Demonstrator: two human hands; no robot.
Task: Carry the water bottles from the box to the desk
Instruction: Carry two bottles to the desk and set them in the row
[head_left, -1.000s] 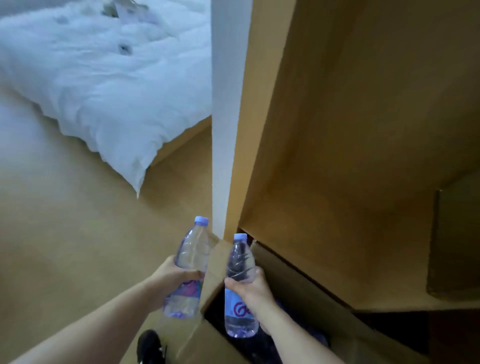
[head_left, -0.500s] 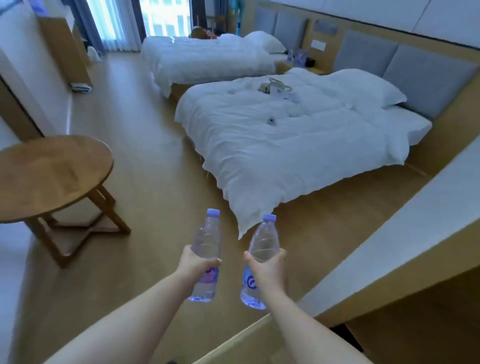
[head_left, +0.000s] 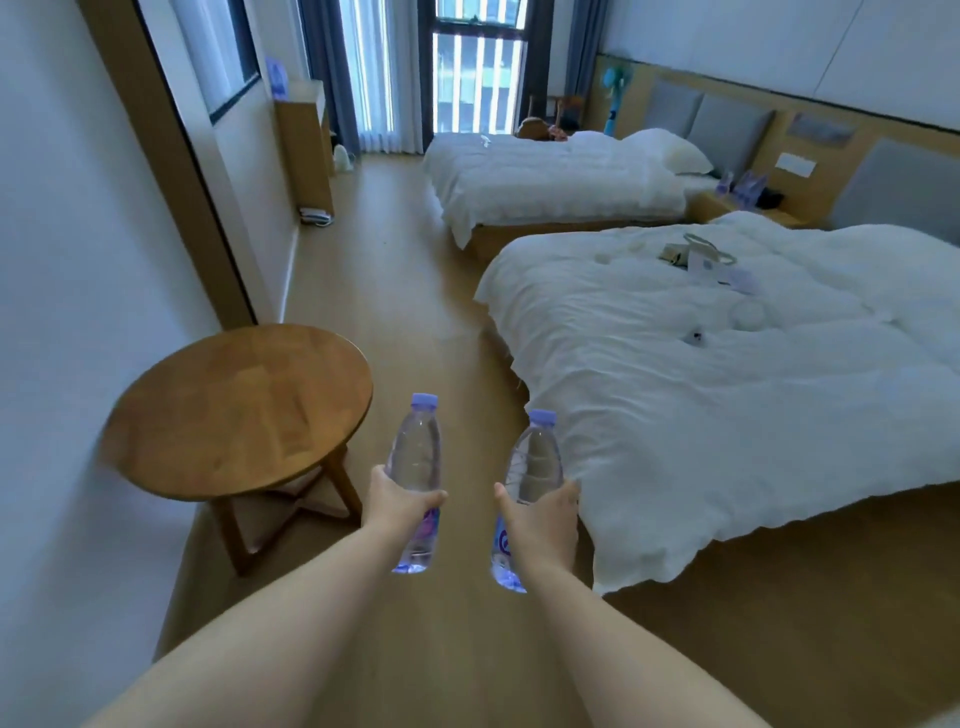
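Both hands gripping a bottle each, left hand (head_left: 397, 501) w/ left bottle (head_left: 415, 457), right hand (head_left: 540, 514) w/ right bottle (head_left: 535, 467), fingers wrapped round, mid-carry, round bench (head_left: 234, 405) nearby, nothing set down yet

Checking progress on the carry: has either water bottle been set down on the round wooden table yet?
No: the left hand grips one bottle and the right hand the other bottle, both clear of the round table.

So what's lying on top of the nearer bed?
On the nearer bed, a rumpled white duvet carries a small bag with paper cards beside it, and a small dark item nearer the foot. Whatever lies beneath the duvet is covered.
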